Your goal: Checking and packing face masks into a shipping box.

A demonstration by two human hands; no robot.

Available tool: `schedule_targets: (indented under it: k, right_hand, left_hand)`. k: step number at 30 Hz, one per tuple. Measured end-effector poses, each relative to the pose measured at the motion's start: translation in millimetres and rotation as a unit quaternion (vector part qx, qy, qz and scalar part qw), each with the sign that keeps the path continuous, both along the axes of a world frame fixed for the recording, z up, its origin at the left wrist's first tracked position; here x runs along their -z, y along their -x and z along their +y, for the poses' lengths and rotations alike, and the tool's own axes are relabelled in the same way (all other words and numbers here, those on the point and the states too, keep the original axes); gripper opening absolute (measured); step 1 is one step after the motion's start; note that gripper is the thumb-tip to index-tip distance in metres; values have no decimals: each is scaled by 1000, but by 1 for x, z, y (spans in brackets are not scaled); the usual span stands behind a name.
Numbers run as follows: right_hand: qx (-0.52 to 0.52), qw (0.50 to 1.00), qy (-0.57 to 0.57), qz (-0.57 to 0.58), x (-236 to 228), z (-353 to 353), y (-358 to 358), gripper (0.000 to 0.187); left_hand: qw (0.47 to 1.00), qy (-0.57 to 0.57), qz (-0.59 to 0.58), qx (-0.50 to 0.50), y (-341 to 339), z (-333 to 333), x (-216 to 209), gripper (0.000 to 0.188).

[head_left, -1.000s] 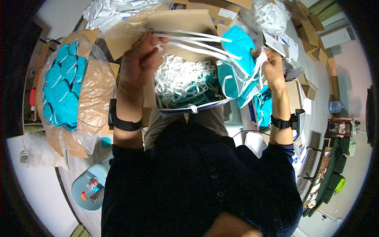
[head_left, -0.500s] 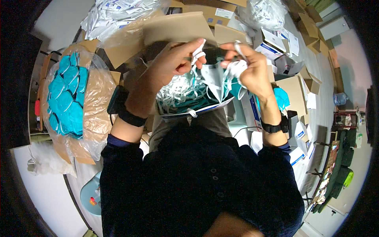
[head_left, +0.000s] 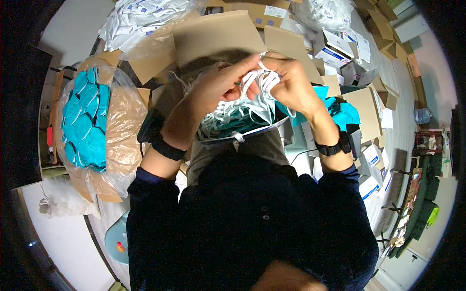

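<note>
My right hand (head_left: pixel 295 85) is closed round a bunch of white elastic straps (head_left: pixel 264 80). Part of a teal face mask (head_left: pixel 291 112) shows under that hand. My left hand (head_left: pixel 218 89) meets it from the other side, its fingers curled and pinching at the same straps; the fingertips are partly hidden. Just below both hands, an open box (head_left: pixel 252 133) rests on my lap. White straps (head_left: pixel 218 119) lie tangled over teal masks inside it.
On the left, a plastic-lined carton (head_left: pixel 121 145) holds stacked teal masks (head_left: pixel 85 121). Open carton flaps (head_left: pixel 218 36) rise beyond my hands. Bags of white packets (head_left: pixel 145 19) lie at the back. Small white boxes (head_left: pixel 335 48) and more teal masks (head_left: pixel 344 114) are to the right.
My hands were apart, each with white strap in its fingers; now they have come together over the box. The white mask panel that hung between them has dropped lower, mostly behind the straps.
</note>
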State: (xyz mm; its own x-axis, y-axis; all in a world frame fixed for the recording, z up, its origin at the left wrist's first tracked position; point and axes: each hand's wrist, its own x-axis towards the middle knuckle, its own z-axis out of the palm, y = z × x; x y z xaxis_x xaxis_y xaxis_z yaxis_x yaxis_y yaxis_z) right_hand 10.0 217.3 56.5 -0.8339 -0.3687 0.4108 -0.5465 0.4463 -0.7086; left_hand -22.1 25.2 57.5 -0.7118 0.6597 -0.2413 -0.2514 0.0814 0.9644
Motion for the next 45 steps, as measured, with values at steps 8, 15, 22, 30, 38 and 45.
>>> schedule_targets:
  k: [8, 15, 22, 30, 38, 45]
  right_hand:
    - [51, 980, -147, 122, -2, 7, -1, 25]
    - [18, 995, -89, 39, -6, 14, 1, 40]
    - [-62, 967, 149, -198, 7, 8, -4, 47]
    - [-90, 967, 110, -212, -1, 14, -12, 50]
    - [-27, 967, 99, -234, -17, 26, -17, 27]
    - [157, 982, 45, -99, 9, 48, 6, 9]
  left_hand:
    - [997, 0, -4, 74, -1, 0, 5, 53]
    - [996, -14, 8, 90, -5, -2, 3, 36]
    - [990, -48, -76, 107, -7, -2, 6, 37]
    - [995, -21, -56, 73, -20, -3, 6, 32]
    - [994, -35, 60, 90, -23, 3, -3, 44]
    - [993, 46, 91, 58, -22, -3, 9, 42]
